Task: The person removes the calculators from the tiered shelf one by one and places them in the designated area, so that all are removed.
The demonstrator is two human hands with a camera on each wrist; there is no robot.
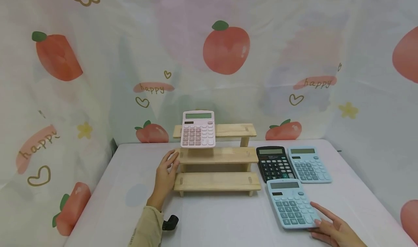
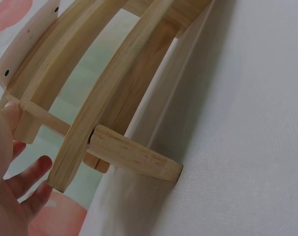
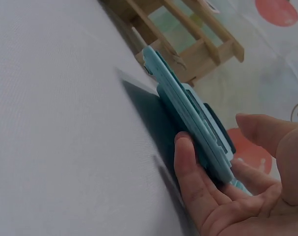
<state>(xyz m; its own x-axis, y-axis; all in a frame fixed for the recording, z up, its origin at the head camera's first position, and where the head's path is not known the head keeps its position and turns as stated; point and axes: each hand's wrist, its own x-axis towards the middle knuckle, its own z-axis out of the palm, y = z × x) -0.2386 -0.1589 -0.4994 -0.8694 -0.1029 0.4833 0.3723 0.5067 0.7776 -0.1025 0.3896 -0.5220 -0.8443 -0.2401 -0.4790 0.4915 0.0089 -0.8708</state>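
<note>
A three-tier wooden stand [image 1: 217,181] is on the table, and my left hand [image 1: 166,178] touches its left end, fingertips at the middle board. In the left wrist view, that hand's thumb and fingers [image 2: 38,167] lie loosely along the board ends. A pink calculator [image 1: 198,130] leans upright in front of the top board. On the right, a light blue calculator [image 1: 292,205] lies tilted, a shadow under its edge. My right hand [image 1: 333,227] is at its lower right corner. Extended fingers [image 3: 188,167] touch its edge and underside, while the thumb stays apart from it.
Behind the tilted calculator lie a black calculator [image 1: 275,163] and another light blue calculator [image 1: 309,165], side by side, right of the stand. A black curved piece [image 1: 170,222] shows beside the left sleeve. Fruit-patterned cloth [image 1: 225,94] hangs behind the white table [image 1: 215,221].
</note>
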